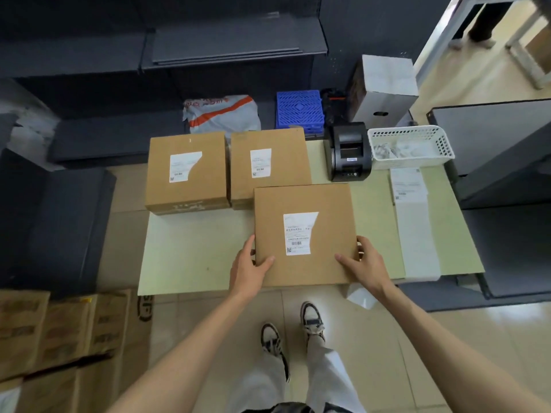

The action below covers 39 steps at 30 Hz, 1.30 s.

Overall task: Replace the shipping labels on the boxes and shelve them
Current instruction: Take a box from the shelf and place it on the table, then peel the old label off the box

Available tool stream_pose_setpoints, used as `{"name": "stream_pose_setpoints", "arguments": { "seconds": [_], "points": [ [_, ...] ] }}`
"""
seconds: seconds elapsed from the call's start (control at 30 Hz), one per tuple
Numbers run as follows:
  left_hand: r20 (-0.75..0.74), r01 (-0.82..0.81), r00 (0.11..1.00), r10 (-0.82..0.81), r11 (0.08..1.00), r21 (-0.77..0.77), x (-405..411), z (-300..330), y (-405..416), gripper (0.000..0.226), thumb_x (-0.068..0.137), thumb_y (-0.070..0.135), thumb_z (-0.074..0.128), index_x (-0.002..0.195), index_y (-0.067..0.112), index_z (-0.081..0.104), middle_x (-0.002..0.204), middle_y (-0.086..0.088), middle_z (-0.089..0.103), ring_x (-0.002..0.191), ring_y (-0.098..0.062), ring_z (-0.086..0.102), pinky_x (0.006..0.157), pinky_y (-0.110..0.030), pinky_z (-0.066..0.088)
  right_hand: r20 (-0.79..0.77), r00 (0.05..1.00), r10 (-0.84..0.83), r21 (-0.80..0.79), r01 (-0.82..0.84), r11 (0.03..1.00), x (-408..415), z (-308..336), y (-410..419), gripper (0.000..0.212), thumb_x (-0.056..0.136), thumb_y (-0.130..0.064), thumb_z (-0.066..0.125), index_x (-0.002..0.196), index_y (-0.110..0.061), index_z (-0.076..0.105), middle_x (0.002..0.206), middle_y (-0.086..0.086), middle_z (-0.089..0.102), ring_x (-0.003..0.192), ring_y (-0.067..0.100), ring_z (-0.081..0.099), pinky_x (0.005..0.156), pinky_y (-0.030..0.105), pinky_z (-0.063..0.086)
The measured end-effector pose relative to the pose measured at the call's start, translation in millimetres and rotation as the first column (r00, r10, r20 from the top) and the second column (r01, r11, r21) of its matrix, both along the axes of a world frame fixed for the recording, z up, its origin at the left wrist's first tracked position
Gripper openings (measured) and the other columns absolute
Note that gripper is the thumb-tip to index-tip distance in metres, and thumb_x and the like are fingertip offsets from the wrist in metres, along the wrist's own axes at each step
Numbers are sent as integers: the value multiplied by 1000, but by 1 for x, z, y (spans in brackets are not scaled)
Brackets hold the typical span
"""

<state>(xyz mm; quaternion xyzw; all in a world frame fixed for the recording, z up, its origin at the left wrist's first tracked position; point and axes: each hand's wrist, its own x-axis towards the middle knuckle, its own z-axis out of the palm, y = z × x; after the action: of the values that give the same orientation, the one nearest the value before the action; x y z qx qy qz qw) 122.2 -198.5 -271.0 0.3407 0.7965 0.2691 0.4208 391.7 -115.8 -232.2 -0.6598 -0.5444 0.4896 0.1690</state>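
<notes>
A brown cardboard box (325,204) lies near the front of the pale green table (193,251), with a torn white shipping label (298,234) on its top. My left hand (249,268) grips its near left corner, thumb on top. My right hand (365,263) grips its near right edge, thumb on top. Two more brown boxes stand behind it: one at back left (187,171) with a torn label (183,166), one at back centre (268,162) with a whole label (261,163). A strip of printed labels (413,216) lies on the table's right side.
A black label printer (348,152) and a white basket (411,146) with paper scraps stand at the back right. Dark shelving (232,40) rises behind the table and at both sides. A blue crate (299,110), a white carton (384,90) and a mailing bag (220,113) sit beyond the table.
</notes>
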Motion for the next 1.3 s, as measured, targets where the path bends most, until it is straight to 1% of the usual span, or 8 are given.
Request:
{"name": "stream_pose_setpoints", "arguments": {
  "seconds": [0.37,0.63,0.73,0.8,0.9,1.07,1.17,1.3],
  "points": [
    [34,-34,999,37,996,-85,44,-27,4,81,89,36,75,157,32,30,130,1,60,110,-18,60,98,-37,51,28,998,53,-94,-50,994,37,-29,16,63,83,-26,77,137,-12,47,115,3,59,98,20,58,84,31,50],
    [31,-32,999,35,994,-100,40,-38,36,78,90,38,74,155,35,31,127,0,59,103,-16,62,87,-31,51,7,999,54,-101,-53,993,34,-50,49,60,84,-26,76,135,-12,47,116,4,59,93,16,59,77,25,50],
    [36,4,999,0,995,-102,35,-39,38,89,88,42,76,157,43,20,138,2,53,109,-16,61,95,-38,53,25,997,75,-131,-71,989,36,-53,54,65,82,-29,78,136,-13,45,115,3,58,89,10,59,70,21,49],
    [1,66,998,-66,994,-86,31,-36,38,94,87,42,76,157,47,13,149,6,41,123,-17,54,103,-42,48,129,984,121,-121,-105,987,38,-56,57,71,80,-40,78,137,-14,44,124,5,55,101,17,59,81,31,52],
    [-87,201,975,-205,978,-56,24,-29,46,93,89,45,72,156,50,8,162,5,24,145,-17,33,116,-45,37,432,881,196,43,-237,971,35,-56,63,71,79,-55,71,132,-13,49,127,7,50,114,25,51,92,43,48],
    [-153,339,917,-368,922,-184,28,-22,61,101,89,54,68,160,39,-3,169,6,4,153,-17,16,118,-43,32,626,731,271,356,-577,735,-3,-50,68,32,83,-34,72,93,-7,60,91,10,56,83,33,53,73,40,40],
    [-173,356,904,-391,912,-204,31,-23,61,105,89,53,68,159,38,-9,169,6,-1,153,-18,16,115,-43,35,639,631,441,324,-740,589,-34,-46,67,25,83,-29,70,92,-8,61,90,9,57,83,32,55,69,38,40],
    [-199,361,893,-405,906,-221,31,-22,62,105,90,53,67,160,37,-9,169,7,0,152,-18,19,109,-40,39,580,538,611,130,-802,583,-68,-44,80,31,94,-29,56,120,-12,55,116,8,54,111,28,50,79,36,41]
  ]
}}
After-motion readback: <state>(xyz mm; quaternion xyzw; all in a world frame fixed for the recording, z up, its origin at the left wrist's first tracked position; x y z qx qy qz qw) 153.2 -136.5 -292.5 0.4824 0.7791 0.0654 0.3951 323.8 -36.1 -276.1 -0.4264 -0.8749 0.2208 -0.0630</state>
